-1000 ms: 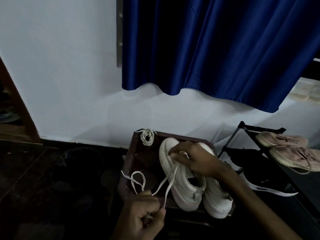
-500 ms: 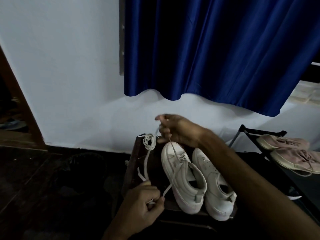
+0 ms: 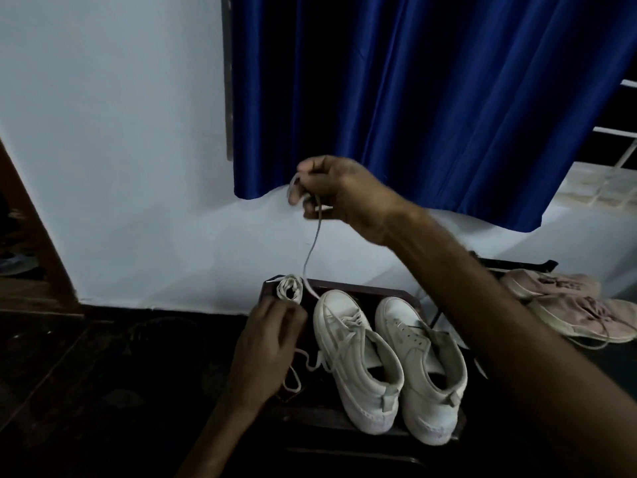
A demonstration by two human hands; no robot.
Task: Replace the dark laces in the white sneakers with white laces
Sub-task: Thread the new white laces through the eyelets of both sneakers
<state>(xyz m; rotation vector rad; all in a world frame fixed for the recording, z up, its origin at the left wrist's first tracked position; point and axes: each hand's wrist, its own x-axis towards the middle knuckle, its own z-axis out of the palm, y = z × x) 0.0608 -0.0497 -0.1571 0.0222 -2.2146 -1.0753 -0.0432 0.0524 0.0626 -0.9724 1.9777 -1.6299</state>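
Two white sneakers stand side by side on a small dark wooden stool (image 3: 365, 291), toes toward the wall. The left sneaker (image 3: 355, 360) has a white lace (image 3: 312, 250) running up from its toe end to my right hand (image 3: 331, 189), which pinches the lace high in the air. The lace's other end lies looped on the stool by the shoe. My left hand (image 3: 265, 343) rests on the stool beside that sneaker, its fingers curled down over the lace; a grip is not visible. A coiled white lace (image 3: 290, 288) sits at the stool's far left corner. The right sneaker (image 3: 420, 367) shows bare eyelets.
A black shoe rack (image 3: 517, 265) at the right carries a pair of pink sneakers (image 3: 568, 305). A white wall and a blue curtain (image 3: 431, 98) rise behind the stool. The floor around is dark, with a wooden door frame (image 3: 34, 236) at the left.
My right hand has risen from the left sneaker's toe to well above the stool, drawing the lace up. My left hand has moved forward toward the coiled lace.
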